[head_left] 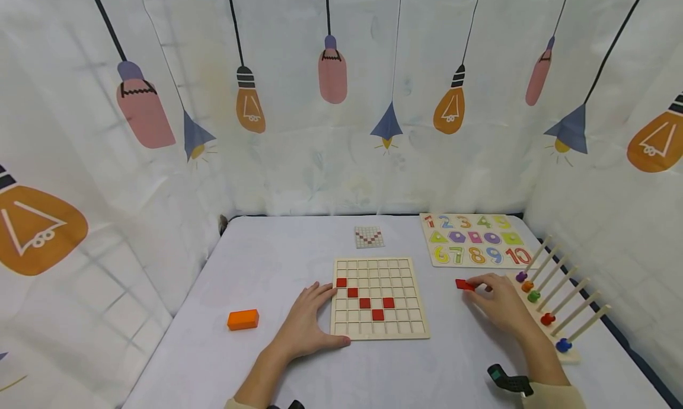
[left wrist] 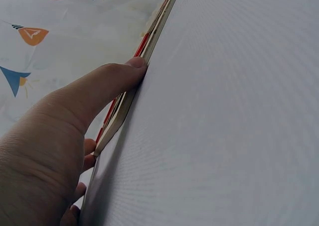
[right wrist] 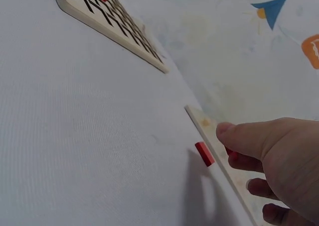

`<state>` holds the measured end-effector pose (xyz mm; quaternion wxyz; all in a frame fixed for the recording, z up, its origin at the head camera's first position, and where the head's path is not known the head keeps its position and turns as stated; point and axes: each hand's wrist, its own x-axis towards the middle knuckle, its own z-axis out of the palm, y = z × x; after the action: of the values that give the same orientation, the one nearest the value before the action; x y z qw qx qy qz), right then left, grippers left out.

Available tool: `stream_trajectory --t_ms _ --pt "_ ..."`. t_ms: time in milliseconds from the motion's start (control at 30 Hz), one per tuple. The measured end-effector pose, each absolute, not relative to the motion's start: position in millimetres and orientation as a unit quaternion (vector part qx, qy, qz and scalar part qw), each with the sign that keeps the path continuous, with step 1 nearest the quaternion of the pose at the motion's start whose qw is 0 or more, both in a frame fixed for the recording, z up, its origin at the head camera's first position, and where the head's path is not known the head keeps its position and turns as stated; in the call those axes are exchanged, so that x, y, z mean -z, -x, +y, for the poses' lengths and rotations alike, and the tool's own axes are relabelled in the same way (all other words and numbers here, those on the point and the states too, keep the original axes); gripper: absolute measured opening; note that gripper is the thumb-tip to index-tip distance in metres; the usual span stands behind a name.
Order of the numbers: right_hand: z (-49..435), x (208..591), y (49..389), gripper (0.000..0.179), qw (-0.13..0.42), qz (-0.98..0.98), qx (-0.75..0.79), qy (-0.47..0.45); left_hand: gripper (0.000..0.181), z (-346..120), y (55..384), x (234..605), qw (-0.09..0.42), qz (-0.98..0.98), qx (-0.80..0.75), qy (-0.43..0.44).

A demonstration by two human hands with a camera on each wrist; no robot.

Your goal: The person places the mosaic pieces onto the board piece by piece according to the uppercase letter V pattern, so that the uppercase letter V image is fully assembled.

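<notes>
A wooden grid board (head_left: 397,332) lies on the table with several red square tiles (head_left: 365,303) in its cells, stepping down from the left and then up. My left hand (head_left: 306,323) is spread around its near left corner, fingers at the left edge. The thumb (left wrist: 127,74) presses on the near edge. To the right of the board, my right hand (head_left: 498,302) pinches a red tile (right wrist: 228,150) between thumb and forefinger, mostly hidden by them. Another red tile (right wrist: 204,154) lies on the cloth just beside those fingertips.
A small pattern card (head_left: 369,237) lies behind the board. An orange block (head_left: 242,319) sits at the left. At the back right is a number and shape puzzle board (head_left: 434,258). A peg stand (head_left: 571,357) with upright rods and coloured pieces stands right of my right hand.
</notes>
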<state>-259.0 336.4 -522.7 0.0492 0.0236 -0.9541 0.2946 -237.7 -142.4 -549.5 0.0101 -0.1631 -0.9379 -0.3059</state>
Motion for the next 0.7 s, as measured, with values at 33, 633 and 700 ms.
stream_trajectory --t_ms 33,633,700 --pt "334.5 521.9 259.3 0.033 0.05 -0.954 -0.294 -0.025 0.116 -142.5 237.5 549.2 0.007 -0.938 0.306 0.161" --pt "290.2 518.2 276.4 0.024 0.044 -0.937 -0.339 -0.076 0.117 -143.5 237.1 550.8 0.008 -0.939 0.302 0.163" --pt "284.9 518.7 278.6 0.024 0.044 -0.936 -0.338 -0.082 0.117 -143.3 237.4 550.7 0.008 -0.94 0.301 0.163"
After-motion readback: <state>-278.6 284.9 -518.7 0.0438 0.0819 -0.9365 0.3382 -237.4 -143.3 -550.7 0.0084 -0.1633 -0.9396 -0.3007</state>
